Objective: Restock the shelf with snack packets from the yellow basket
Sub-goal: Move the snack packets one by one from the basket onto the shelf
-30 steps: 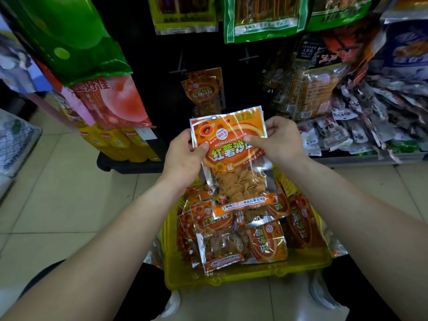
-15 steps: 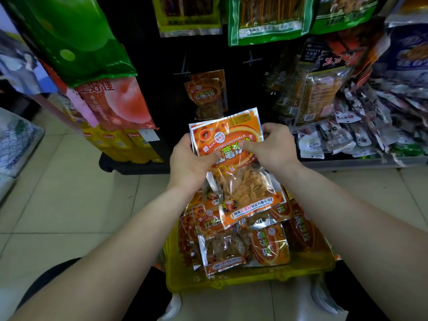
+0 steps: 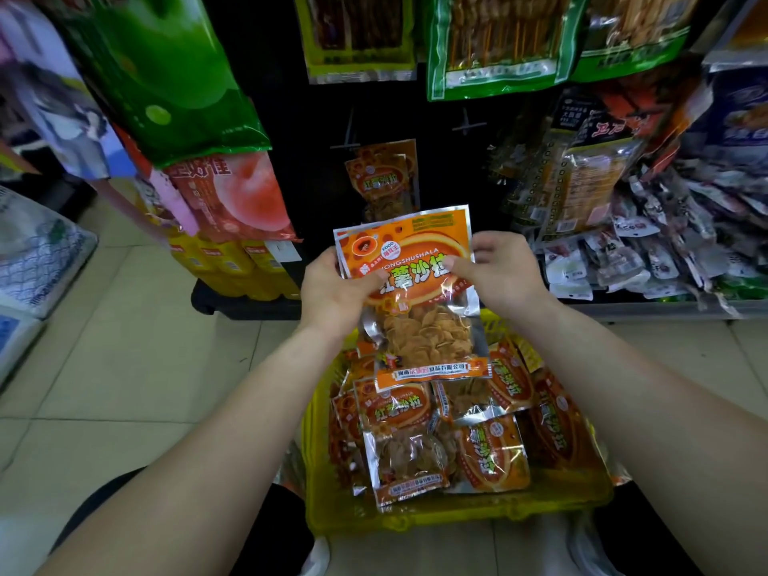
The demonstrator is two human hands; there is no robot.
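Observation:
I hold an orange snack packet [image 3: 409, 280] upright in front of me, above the yellow basket [image 3: 457, 515]. My left hand [image 3: 332, 288] grips its left edge and my right hand [image 3: 498, 272] pinches its right edge near the top. A clear window in the packet shows chips. The basket on the floor holds several more orange packets [image 3: 415, 434]. On the dark shelf panel behind, matching orange packets [image 3: 380, 178] hang from a hook, straight above the one I hold.
Green and peach bags [image 3: 174, 76] hang at the upper left, with yellow packs [image 3: 232, 264] below them. Green skewer packets [image 3: 494, 39] hang overhead. A heap of small wrapped snacks [image 3: 673, 247] fills the right shelf. Pale tiled floor [image 3: 124, 367] lies to the left.
The packet has turned from tilted to more upright and my two hands have spread apart to its side edges. It sits slightly nearer the hanging packets.

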